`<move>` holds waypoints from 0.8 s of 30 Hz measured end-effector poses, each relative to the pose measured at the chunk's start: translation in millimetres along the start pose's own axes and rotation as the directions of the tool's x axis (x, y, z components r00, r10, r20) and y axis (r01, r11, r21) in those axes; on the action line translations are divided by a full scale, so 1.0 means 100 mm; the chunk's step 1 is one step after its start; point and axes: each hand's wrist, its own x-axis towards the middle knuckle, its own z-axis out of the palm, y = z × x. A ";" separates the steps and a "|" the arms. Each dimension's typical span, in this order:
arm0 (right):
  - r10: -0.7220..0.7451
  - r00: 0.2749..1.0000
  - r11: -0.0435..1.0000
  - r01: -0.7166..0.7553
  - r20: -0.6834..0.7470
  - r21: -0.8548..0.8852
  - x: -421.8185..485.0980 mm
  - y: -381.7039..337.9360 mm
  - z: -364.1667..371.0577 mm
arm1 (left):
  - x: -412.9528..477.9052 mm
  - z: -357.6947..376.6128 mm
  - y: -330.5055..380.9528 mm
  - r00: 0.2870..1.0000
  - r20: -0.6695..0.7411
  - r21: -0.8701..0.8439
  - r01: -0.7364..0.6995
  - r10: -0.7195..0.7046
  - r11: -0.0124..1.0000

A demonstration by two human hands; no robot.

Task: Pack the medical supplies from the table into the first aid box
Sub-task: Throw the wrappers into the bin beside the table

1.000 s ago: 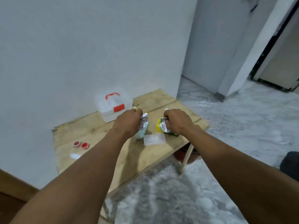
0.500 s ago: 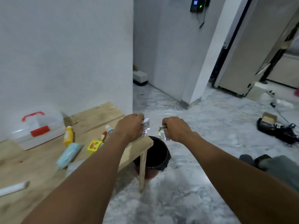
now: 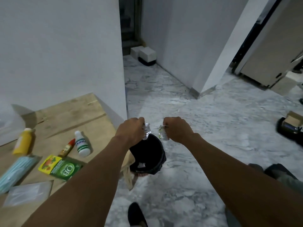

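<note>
Left hand fisted around a silver blister strip, right hand clutching crumpled foil pack, both above black-lined bin, beside wooden table

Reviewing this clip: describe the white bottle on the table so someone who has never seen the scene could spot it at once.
Start at the wooden table against the white wall on the left. Near its right edge lies a small white bottle with green bands, beside a thin red-capped tube. It is the only white bottle; the other, further left, is yellow.
</note>
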 end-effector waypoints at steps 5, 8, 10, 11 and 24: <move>-0.025 0.995 0.998 0.030 0.096 -0.046 0.69 0.25 0.20 | 0.50 0.32 -0.08 0.994 0.087 -0.060 0.074 -0.069 0.995; -0.091 0.975 0.993 0.103 0.204 -0.052 0.98 0.31 0.41 | 0.66 0.56 -0.15 0.985 0.127 -0.067 0.127 -0.117 0.990; -0.138 0.949 0.984 0.164 0.283 -0.071 1.19 0.35 0.57 | 0.78 0.73 -0.22 0.973 0.156 -0.076 0.182 -0.169 0.980; -0.157 0.937 0.980 0.186 0.313 -0.065 1.31 0.38 0.66 | 0.84 0.81 -0.25 0.966 0.166 -0.071 0.210 -0.196 0.975; -0.314 0.754 0.917 0.399 0.577 -0.023 2.30 1.16 2.20 | 1.25 2.48 -0.43 0.760 0.399 -0.008 0.562 -0.512 0.827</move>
